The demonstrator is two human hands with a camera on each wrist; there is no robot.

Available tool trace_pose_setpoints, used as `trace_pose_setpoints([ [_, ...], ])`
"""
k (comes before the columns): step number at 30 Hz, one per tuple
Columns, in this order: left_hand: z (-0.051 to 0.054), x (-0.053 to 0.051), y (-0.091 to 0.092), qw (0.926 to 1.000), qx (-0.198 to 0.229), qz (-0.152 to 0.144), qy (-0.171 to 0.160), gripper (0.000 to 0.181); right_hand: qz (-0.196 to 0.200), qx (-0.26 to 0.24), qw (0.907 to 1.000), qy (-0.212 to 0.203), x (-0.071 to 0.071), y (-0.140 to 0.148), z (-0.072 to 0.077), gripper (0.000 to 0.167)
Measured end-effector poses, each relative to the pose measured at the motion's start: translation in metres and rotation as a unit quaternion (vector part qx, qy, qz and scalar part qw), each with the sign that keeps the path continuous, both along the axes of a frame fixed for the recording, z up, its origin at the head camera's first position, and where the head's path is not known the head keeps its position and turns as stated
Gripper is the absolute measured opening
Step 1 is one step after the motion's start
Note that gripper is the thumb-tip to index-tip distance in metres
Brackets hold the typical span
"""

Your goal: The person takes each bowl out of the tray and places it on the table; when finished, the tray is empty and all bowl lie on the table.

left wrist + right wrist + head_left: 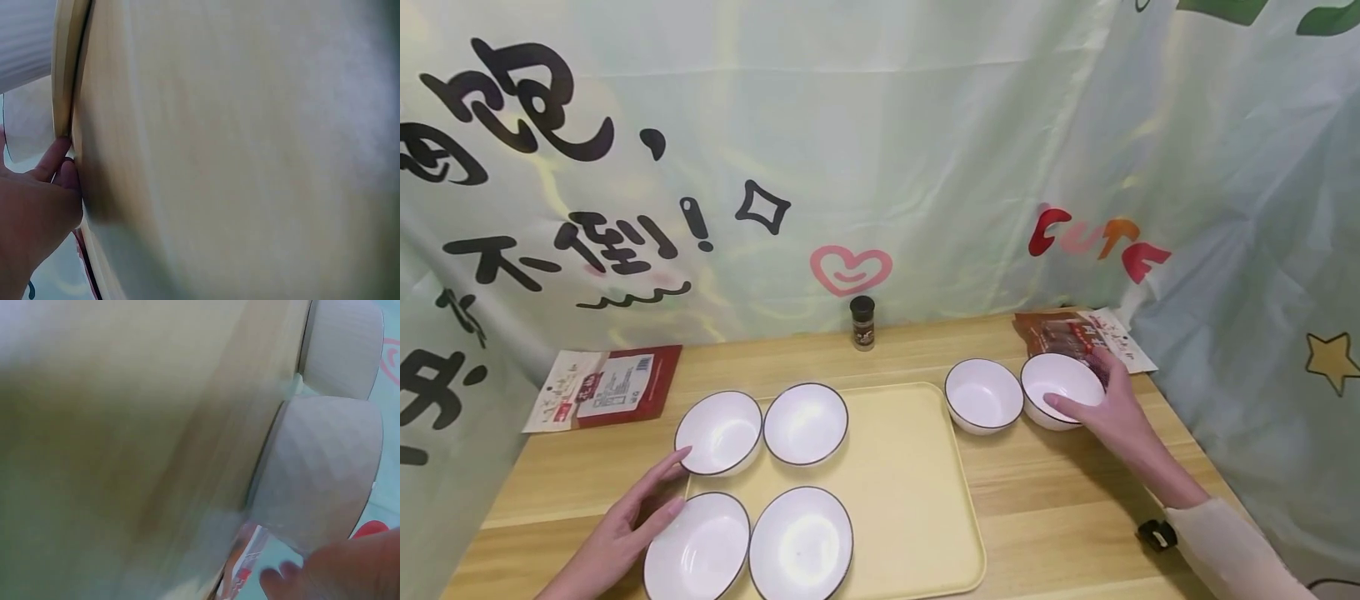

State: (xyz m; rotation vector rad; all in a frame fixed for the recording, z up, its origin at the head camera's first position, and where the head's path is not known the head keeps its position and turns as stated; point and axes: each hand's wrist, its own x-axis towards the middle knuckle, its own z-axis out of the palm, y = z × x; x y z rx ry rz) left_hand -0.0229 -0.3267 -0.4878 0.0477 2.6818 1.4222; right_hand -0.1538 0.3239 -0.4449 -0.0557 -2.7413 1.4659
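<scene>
My right hand holds the white, dark-rimmed bowl at the far right, thumb inside it and fingers round its outer side. Touching that bowl on its left is a second bowl. In the right wrist view the gripped bowl shows its faceted outside. My left hand has its fingers extended beside the two left bowls, fingertips by the rim of the upper one and thumb by the lower one. Two further bowls, one above and one below, sit on the yellow tray.
A dark-capped spice bottle stands at the table's back edge. Red-and-white food packets lie at the back left and back right, the latter just behind the gripped bowl. Printed curtains enclose the table.
</scene>
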Motion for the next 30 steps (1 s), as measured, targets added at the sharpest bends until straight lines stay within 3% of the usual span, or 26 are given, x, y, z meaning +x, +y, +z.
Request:
trace_pose_setpoints([
  [5, -0.002, 0.002, 0.000, 0.9999, 0.007, -0.001, 0.011, 0.060, -0.020, -0.026, 0.9989, 0.034, 0.001, -0.003, 0.007, 0.113],
  [15, -0.004, 0.002, -0.001, 0.9987, 0.016, -0.008, 0.049, 0.059, -0.021, -0.021, 0.9973, 0.068, -0.002, -0.015, 0.016, 0.107],
  [24, 0.001, 0.002, 0.001, 1.0000, 0.000, 0.002, 0.002, 0.062, 0.009, -0.042, 0.9927, 0.113, -0.007, -0.042, 0.028, 0.101],
  [30, 0.004, 0.002, 0.002, 1.0000, 0.008, 0.003, -0.002, 0.062, 0.037, -0.038, 0.9939, 0.097, -0.007, -0.068, 0.036, 0.102],
])
